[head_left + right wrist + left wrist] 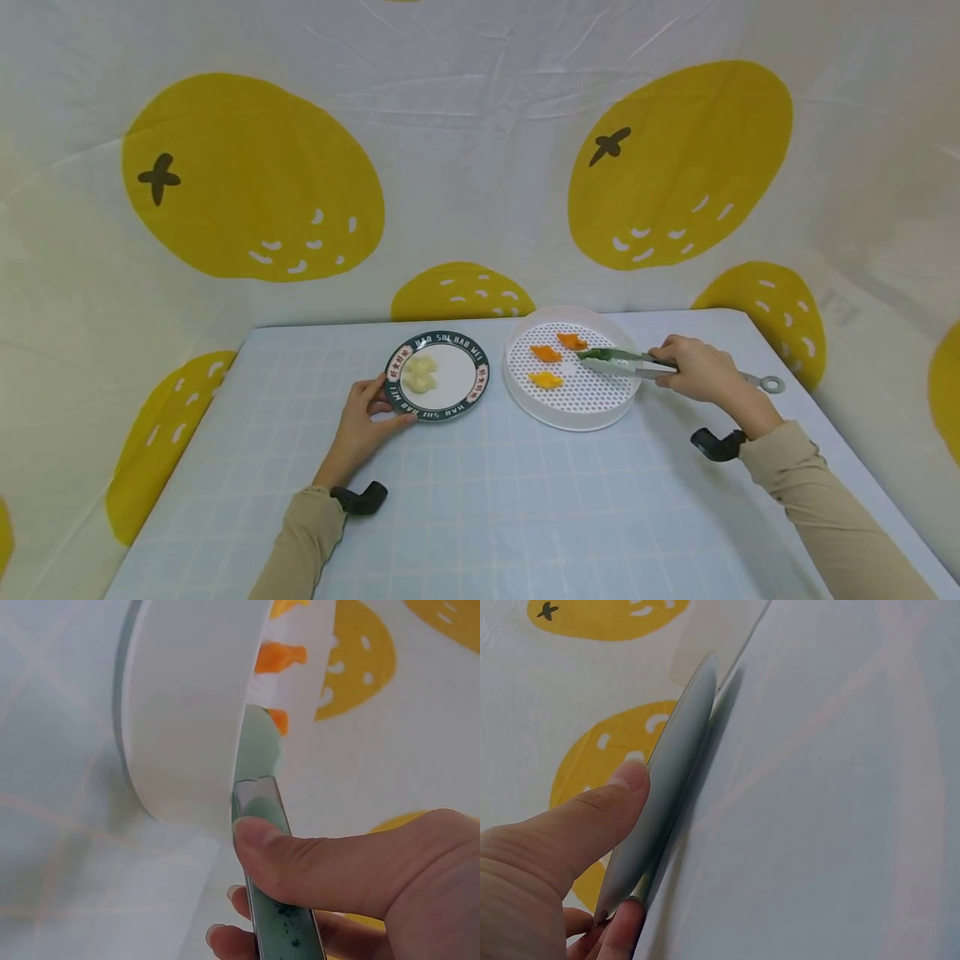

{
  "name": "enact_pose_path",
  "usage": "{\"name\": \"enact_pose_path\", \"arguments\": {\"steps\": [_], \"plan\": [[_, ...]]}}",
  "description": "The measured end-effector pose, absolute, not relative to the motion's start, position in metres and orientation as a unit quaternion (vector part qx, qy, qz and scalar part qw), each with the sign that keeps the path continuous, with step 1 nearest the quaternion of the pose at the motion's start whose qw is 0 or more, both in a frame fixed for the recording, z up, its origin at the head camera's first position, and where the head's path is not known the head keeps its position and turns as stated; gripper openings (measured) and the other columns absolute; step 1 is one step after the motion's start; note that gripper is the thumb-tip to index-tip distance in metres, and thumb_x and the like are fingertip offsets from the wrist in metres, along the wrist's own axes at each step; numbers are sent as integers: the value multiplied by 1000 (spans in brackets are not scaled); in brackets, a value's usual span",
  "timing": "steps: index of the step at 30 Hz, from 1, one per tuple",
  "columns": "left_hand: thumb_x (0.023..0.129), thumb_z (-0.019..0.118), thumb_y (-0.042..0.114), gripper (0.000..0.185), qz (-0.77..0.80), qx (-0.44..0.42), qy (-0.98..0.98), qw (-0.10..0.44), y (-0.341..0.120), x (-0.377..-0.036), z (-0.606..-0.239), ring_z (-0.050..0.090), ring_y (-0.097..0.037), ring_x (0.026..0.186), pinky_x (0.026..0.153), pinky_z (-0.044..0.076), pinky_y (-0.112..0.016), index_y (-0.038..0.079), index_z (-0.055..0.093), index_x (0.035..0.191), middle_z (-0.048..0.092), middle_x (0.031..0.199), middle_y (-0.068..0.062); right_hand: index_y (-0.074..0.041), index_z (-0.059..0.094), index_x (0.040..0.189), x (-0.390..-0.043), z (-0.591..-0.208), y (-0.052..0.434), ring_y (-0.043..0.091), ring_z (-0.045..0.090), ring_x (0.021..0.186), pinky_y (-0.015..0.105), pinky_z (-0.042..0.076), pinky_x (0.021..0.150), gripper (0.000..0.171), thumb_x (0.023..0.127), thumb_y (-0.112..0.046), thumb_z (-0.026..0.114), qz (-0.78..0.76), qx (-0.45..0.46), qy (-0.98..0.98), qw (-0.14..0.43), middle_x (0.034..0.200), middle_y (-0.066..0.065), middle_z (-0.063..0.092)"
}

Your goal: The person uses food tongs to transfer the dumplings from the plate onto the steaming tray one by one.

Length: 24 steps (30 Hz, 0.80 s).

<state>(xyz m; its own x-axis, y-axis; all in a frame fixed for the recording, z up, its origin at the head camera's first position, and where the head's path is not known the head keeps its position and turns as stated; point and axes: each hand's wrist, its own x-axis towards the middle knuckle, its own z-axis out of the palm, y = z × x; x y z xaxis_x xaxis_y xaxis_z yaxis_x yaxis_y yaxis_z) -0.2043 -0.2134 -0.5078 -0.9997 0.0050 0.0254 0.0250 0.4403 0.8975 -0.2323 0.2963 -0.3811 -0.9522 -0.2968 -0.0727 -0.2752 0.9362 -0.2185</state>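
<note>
The left hand (362, 427) pinched the left rim of the plate (453, 375); the right hand (699, 368) gripped the tongs (628, 369), their tips at a green piece (591, 355) in the white tray (573, 421), farther right.

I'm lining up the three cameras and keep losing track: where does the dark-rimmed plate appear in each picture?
Head: just left of centre, the plate is held at its edge by the left hand.
Left wrist: left of centre, the plate slants upward, seen nearly edge-on.
Right wrist: not in it.
Shared landmark: yellow printed shapes on the backdrop, in all three views.
</note>
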Motion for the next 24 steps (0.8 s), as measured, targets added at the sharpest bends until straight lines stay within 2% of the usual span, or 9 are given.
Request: {"name": "enact_pose_path", "arguments": {"steps": [9, 24], "plan": [[75, 88, 31, 103, -518, -6, -855, 10, -213, -204, -508, 57, -23, 108, 99, 50, -29, 1, 30, 154, 38, 135, -12, 7, 64, 124, -230, -371, 297, 24, 56, 76, 34, 49, 53, 48, 83, -12, 78, -107, -145, 982, 61, 107, 21, 63], [76, 88, 28, 102, -523, -10, -852, 5, -212, -202, -503, 57, -24, 109, 101, 49, -35, 1, 29, 154, 38, 135, -12, 7, 63, 127, -229, -353, 288, 25, 58, 78, 34, 50, 53, 49, 84, -12, 77, -119, -158, 980, 14, 111, 22, 64]]}}
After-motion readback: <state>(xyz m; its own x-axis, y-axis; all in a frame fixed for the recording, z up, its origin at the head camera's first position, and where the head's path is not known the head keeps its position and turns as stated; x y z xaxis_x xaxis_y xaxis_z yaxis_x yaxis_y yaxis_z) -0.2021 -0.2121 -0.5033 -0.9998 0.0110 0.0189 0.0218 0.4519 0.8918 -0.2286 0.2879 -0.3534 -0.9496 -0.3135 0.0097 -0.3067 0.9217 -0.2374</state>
